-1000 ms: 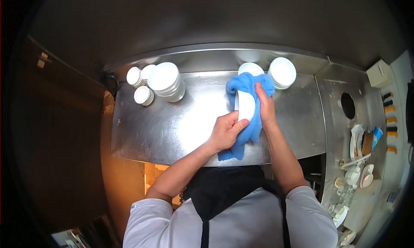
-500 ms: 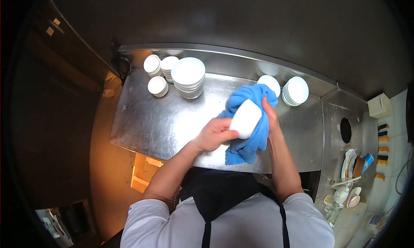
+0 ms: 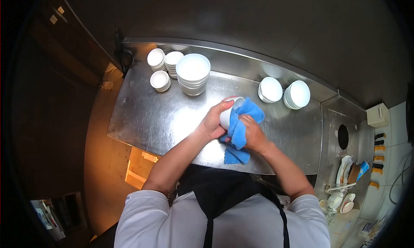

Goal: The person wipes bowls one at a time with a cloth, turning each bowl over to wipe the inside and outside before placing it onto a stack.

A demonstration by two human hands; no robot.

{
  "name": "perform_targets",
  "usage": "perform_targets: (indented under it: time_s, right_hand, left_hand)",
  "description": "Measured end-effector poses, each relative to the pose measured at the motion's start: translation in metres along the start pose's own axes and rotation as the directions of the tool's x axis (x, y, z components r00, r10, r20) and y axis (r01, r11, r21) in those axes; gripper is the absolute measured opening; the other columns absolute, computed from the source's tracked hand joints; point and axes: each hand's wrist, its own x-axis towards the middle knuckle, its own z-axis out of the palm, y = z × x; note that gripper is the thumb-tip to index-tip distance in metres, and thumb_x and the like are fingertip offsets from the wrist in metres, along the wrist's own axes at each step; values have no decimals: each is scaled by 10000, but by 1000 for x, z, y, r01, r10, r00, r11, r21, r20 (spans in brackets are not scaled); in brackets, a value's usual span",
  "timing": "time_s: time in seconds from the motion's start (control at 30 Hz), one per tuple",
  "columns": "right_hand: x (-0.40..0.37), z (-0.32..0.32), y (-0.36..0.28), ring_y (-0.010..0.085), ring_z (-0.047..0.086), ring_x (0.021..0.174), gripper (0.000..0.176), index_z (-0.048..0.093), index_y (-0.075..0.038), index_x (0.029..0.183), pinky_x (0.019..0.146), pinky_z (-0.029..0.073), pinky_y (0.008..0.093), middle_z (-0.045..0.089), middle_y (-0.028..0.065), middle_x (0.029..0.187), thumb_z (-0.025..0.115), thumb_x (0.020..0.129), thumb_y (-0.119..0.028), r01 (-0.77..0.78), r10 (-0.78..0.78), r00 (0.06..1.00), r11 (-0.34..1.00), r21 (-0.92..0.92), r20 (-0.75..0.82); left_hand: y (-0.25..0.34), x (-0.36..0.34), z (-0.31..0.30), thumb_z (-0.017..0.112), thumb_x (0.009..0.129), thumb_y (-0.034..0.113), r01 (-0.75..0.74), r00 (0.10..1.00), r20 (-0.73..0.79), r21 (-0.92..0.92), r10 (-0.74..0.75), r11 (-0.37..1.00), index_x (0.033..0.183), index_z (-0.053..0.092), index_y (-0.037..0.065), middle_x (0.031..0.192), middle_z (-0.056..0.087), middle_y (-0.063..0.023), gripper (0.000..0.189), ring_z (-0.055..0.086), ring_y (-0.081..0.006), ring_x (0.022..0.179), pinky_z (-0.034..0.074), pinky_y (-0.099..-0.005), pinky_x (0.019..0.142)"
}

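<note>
My left hand (image 3: pixel 211 120) is closed round the side of a white bowl (image 3: pixel 224 118), which is tilted over the steel counter with its mouth to the right. In my right hand (image 3: pixel 255 137) is a bunched blue cloth (image 3: pixel 237 131). Its fingers press the cloth into the bowl's mouth, and a loose corner hangs down below both hands. The cloth hides most of the bowl's inside, and the fingertips of my right hand cannot be seen.
On the steel counter (image 3: pixel 146 114), a tall stack of white bowls (image 3: pixel 193 71) stands beside several stacks of small cups (image 3: pixel 160 81). Two more bowl stacks (image 3: pixel 296 95) are at the back right. Used dishes (image 3: pixel 345 200) lie at the far right, below knives (image 3: pixel 378 153) on the wall.
The bowl has turned from bottom outward to mouth rightward. My right hand has come from behind the cloth to push it into the bowl, uncovering the bowl stack behind.
</note>
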Motion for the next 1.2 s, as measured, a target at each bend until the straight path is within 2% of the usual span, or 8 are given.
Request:
perform_targets:
  time_s: [0.2,0.33,0.53,0.67,0.8,0.93,1.07,1.2]
  right_hand:
    - [-16,-34,17,302,634,885,377,664,-59,894,856,492,416,665,108,949,794,703,-357,-128,41,960,944,-305,-277]
    - [-7,-10,11,414,543,1171,576,618,1,1064,1115,331,531,601,232,1136,732,745,-465,319,-263,933,919,-231,244]
    - [-25,27,15,409,564,1143,528,602,21,1146,1052,407,492,602,255,1153,709,837,-393,-11,8,1000,992,-128,-24]
    - [-6,46,-27,325,627,1020,570,577,23,1182,884,500,407,627,181,1081,777,818,-367,-326,794,605,168,930,69]
    - [2,37,-22,318,634,1021,551,614,4,1143,892,501,411,659,176,1061,847,742,-293,-103,79,985,982,-157,-154]
    - [3,51,-26,364,652,1006,625,579,-17,1225,882,509,432,653,179,1112,847,743,-311,-523,627,778,610,595,40]
    - [16,38,-31,369,648,991,601,611,-42,1171,877,514,435,666,183,1066,870,687,-286,-114,101,988,987,-115,-120]
    - [14,74,-43,329,636,981,559,571,-20,1213,911,487,381,655,154,1091,811,798,-307,-525,589,804,768,367,-84]
  left_hand:
    - [8,-17,1,457,971,499,194,980,-4,-196,-199,961,1303,518,45,1228,594,-179,567,604,-333,1115,492,-496,966]
    - [1,-9,5,454,988,441,269,963,24,-159,-269,950,1300,513,34,1207,621,-152,516,612,-289,1133,500,-469,970]
    - [-8,-6,15,545,957,322,-111,967,-139,523,213,845,1299,512,35,1118,637,-133,447,634,-221,1009,521,-352,886]
    - [-16,-4,-1,605,913,257,-350,860,-42,675,508,649,1274,534,40,1051,630,-113,427,612,-183,950,496,-302,846]
    - [4,-15,3,557,941,298,-90,987,-115,200,115,976,1255,547,49,1079,635,-129,401,634,-214,969,518,-329,888]
    - [-3,-11,-5,489,975,361,-99,978,-156,225,137,969,1241,555,59,1088,636,-120,408,640,-212,971,537,-351,873]
    - [10,-24,-12,528,959,339,-47,992,-110,112,60,993,1279,519,54,1162,606,-125,430,615,-212,1028,520,-337,898]
    - [13,-35,-18,542,946,311,-257,945,-40,517,323,816,1293,512,45,1139,625,-140,439,614,-230,1036,500,-327,932]
